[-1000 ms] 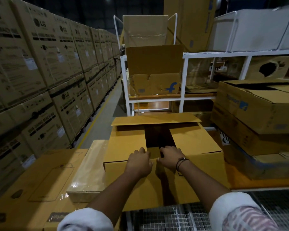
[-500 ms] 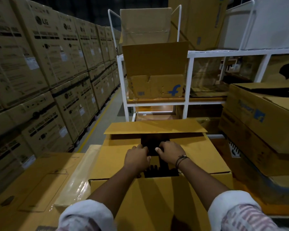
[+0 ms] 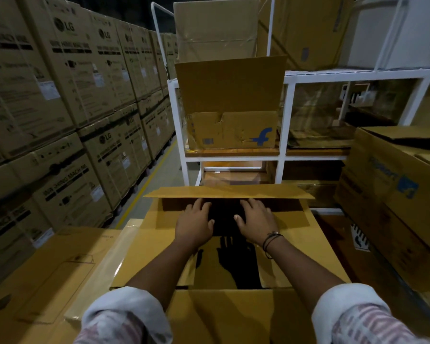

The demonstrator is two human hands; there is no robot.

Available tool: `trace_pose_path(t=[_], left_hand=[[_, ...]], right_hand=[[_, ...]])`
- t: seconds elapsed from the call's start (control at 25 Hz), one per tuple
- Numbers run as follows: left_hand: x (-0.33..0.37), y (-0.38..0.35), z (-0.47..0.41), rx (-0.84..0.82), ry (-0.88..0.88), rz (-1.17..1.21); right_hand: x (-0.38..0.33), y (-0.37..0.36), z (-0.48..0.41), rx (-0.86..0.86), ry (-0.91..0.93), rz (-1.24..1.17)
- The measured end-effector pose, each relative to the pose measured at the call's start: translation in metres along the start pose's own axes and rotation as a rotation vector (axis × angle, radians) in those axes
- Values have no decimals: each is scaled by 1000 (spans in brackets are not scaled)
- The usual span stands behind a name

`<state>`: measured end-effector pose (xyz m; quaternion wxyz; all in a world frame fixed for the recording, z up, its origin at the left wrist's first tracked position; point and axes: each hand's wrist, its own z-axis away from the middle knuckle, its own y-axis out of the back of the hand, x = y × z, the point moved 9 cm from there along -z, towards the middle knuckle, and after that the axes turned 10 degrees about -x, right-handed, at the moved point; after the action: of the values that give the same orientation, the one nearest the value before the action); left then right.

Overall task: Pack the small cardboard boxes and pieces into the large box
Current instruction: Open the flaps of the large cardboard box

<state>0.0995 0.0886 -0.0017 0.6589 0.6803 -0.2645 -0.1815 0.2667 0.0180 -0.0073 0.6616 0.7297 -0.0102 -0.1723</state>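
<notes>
Items, listed by position from the large box.

- LG cartons [image 3: 60, 95]: far left of the large box, stacked in a tall wall running away from the viewer.
- Floor aisle [image 3: 157, 175]: open strip with a yellow line, between the LG cartons and the large box's far left corner.
- Flat carton [image 3: 47, 269]: left of the large box, lying level.
- Taped carton [image 3: 114, 252]: just beside the large box's left edge.
- Large box [image 3: 296, 244]: centre, directly before the person. Its side flaps are folded inward, its far flap [image 3: 229, 191] stands out level, and its near flap [image 3: 221, 316] hangs toward the person. A dark gap lies between the side flaps' inner edges; what is inside cannot be told.
- Left hand [image 3: 194, 224]: flat on the left flap at its inner edge, fingers straight and spread, grasping nothing.
- Right hand [image 3: 256, 219]: the same on the right flap's inner edge.
- White rack [image 3: 283, 120]: behind the large box, holding a torn box [image 3: 231, 130].
- Stacked boxes [image 3: 387, 182]: close to the right of the large box.
</notes>
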Motion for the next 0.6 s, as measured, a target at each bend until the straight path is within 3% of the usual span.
trace_pose_path(t=[0.16, 0.6], left_hand=[[0, 23, -31, 127, -59, -67], [-28, 36, -147, 11, -52, -66]], right_hand=[[1, 26, -28, 162, -18, -15], [19, 58, -149, -45, -92, 32]])
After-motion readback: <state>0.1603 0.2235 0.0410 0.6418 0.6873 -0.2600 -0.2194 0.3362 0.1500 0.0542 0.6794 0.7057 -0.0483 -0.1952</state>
